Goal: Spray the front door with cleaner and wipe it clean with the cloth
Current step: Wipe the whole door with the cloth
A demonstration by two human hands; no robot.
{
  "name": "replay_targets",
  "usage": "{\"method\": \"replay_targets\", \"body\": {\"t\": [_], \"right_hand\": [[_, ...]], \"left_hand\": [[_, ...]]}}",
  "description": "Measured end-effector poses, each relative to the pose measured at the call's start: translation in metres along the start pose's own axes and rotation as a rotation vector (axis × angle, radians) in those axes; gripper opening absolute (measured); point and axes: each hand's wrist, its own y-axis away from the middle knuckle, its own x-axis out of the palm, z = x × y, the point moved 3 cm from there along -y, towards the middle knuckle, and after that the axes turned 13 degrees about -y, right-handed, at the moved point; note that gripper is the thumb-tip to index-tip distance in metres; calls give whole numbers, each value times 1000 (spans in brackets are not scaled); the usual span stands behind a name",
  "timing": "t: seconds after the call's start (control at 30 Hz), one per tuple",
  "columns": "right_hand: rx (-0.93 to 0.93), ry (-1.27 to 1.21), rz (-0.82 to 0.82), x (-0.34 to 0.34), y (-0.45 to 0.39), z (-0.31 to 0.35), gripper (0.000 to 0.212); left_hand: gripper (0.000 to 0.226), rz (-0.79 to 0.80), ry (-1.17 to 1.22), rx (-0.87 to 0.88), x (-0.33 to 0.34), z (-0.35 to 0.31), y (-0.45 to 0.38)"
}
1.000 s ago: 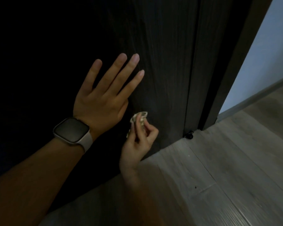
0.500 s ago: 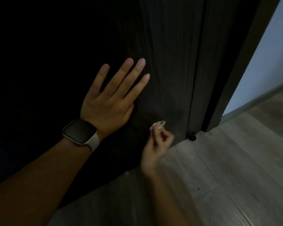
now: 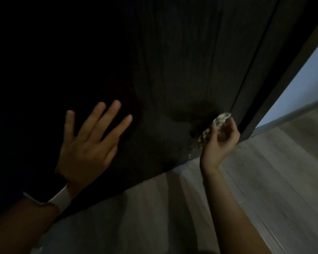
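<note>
Two hands on it: left hand (image 3: 84, 153) flat on the dark door (image 3: 173, 70), right hand (image 3: 219, 142) pinching the balled cloth (image 3: 214, 128) against its bottom right corner, so mid-wipe, and next probably sweeps along the bottom edge.

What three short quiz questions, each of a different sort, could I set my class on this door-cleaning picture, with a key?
1. True or false: the left hand lies flat on the door with fingers spread.
2. Which hand holds the cloth? A: left. B: right. C: neither.
3. Fill in: the cloth is at the door's ____ right corner, near the floor.

Key
1. True. The palm lies against the dark panel and holds nothing.
2. B. The right hand grips the bunched cloth against the door.
3. Lower. It sits beside the door's right edge, just above the wood-look floor.
</note>
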Motion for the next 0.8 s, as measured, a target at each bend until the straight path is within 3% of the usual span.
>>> {"method": "replay_targets", "body": {"t": [0.1,0.17,0.27,0.33,0.47,0.5,0.57,0.7,0.8], "right_hand": [[-138,-19,-7,28,13,6,23],[-137,-41,-9,43,46,12,21],[-127,-7,132,51,111,3,19],[-170,-1,320,55,155,-4,18],[-301,8,956,53,222,-18,20],[-285,8,1030,50,224,-18,20],[-244,-7,885,40,202,-13,17],[-83,60,231,20,100,-9,17],[-23,-25,-90,24,31,-4,22]], "left_hand": [[64,35,-13,-76,6,14,18],[64,60,-1,-69,8,15,21],[67,76,19,-72,10,12,21],[67,61,-5,-62,12,11,24],[65,67,1,-68,13,11,25],[65,76,2,-70,12,11,25],[65,92,3,-68,11,10,26],[65,120,-14,-48,10,13,24],[66,127,-3,-64,11,13,22]]}}
